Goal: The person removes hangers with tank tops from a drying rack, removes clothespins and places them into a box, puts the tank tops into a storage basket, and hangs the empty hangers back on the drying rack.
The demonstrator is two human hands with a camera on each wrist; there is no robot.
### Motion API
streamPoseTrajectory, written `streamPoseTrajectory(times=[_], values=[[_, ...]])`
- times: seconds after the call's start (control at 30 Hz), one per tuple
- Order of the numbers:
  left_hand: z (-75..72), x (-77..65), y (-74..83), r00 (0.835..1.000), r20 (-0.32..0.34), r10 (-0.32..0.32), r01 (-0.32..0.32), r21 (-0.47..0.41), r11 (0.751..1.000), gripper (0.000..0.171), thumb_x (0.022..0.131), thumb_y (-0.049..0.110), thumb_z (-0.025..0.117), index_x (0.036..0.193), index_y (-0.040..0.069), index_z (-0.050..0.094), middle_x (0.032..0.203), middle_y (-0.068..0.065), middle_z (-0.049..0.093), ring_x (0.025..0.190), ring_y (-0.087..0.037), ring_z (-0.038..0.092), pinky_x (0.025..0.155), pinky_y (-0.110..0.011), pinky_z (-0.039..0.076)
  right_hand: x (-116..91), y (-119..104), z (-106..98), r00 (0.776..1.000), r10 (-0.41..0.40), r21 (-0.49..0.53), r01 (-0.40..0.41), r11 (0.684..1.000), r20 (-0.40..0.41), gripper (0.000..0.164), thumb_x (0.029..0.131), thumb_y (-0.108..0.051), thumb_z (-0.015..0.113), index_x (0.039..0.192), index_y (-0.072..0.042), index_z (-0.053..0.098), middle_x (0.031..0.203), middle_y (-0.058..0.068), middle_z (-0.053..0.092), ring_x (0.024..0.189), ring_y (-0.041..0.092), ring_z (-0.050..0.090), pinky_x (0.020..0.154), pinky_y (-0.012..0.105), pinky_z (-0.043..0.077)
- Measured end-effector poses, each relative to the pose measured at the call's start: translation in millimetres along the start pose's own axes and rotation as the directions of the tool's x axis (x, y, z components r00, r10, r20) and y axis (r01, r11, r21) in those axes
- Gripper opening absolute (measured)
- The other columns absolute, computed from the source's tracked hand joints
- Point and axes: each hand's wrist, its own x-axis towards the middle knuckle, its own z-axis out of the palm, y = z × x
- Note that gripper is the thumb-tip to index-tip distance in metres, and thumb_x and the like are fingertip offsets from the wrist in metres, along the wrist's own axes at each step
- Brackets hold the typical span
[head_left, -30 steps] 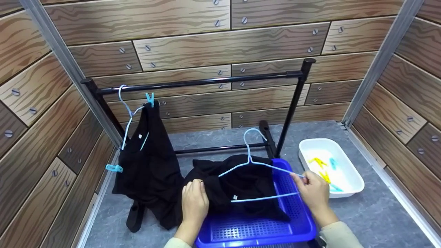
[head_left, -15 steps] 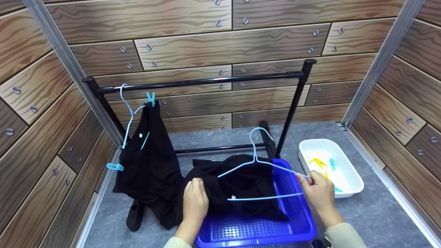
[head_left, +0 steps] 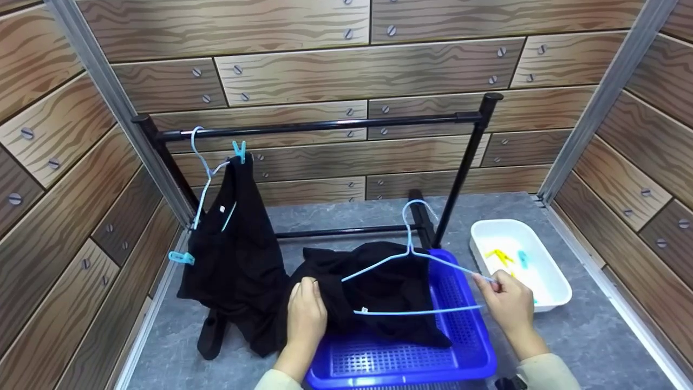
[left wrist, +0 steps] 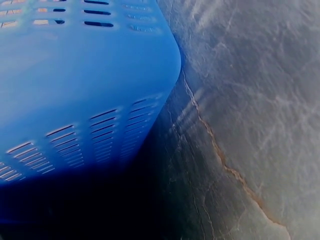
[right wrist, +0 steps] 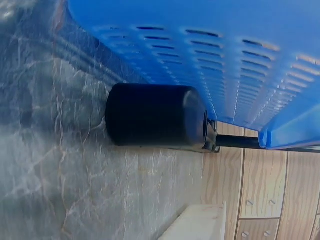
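Observation:
My right hand (head_left: 508, 300) pinches the right shoulder of a light-blue wire hanger (head_left: 409, 251) in the head view. The hanger's hook points up, and its left end goes into a black garment (head_left: 387, 281) lying over a blue basket (head_left: 411, 374). My left hand (head_left: 307, 314) grips the garment's left part, where folds of cloth hide the hanger's tip. Further left, a second black garment (head_left: 243, 260) hangs from another blue hanger (head_left: 200, 154), with a light-blue clothespin (head_left: 239, 151) at its strap and another clothespin (head_left: 181, 258) at its side. Neither wrist view shows a hand.
A black rack (head_left: 325, 127) stands behind the basket. To the right, a white tub (head_left: 560, 287) holds yellow and blue clothespins (head_left: 501, 255). Plank-patterned walls (head_left: 433, 65) enclose the grey floor (head_left: 595, 346). The right wrist view has a black rack foot (right wrist: 155, 115) beside the basket.
My right hand and the hanger have shifted rightward, and the hook has moved right with them. The left hand stays at nearly the same spot on the garment.

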Motion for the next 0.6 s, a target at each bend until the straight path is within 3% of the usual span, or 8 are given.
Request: streamPoseTrajectory(times=[0.17,0.4,0.6], values=[[0.8,0.5,-0.1,1.0,0.009,-0.02,0.02,0.036,0.999,0.011,0.093,0.01,0.048,0.084,0.004,0.05,0.066,-0.006,0.046,0.064,-0.027,0.048,0.061,-0.037,0.04,2,6,-9,0.998,0.049,-0.013,-0.049,0.999,-0.03,0.044,0.069,-0.025,0.077,0.054,-0.014,0.038,0.051,-0.015,0.028,0.045,-0.001,0.022,0.04,0.023,0.018],[-0.6,1.7,0.0,0.999,0.038,0.004,-0.007,0.08,0.997,0.014,0.092,0.013,0.049,0.081,0.005,0.049,0.063,-0.005,0.047,0.063,-0.028,0.047,0.064,-0.038,0.04,2,12,-18,0.997,0.078,-0.042,-0.079,0.996,-0.029,0.044,0.069,-0.022,0.078,0.054,-0.014,0.038,0.049,-0.014,0.029,0.046,-0.003,0.022,0.04,0.023,0.018],[-1.9,1.5,0.6,0.998,0.064,-0.009,0.0,0.129,0.992,0.012,0.091,0.017,0.052,0.085,0.006,0.055,0.068,-0.004,0.057,0.063,-0.026,0.051,0.066,-0.038,0.041,3,18,-20,0.992,0.109,-0.047,-0.112,0.993,-0.069,0.044,0.067,-0.023,0.078,0.052,-0.012,0.038,0.047,-0.013,0.028,0.045,-0.003,0.021,0.04,0.026,0.016]])
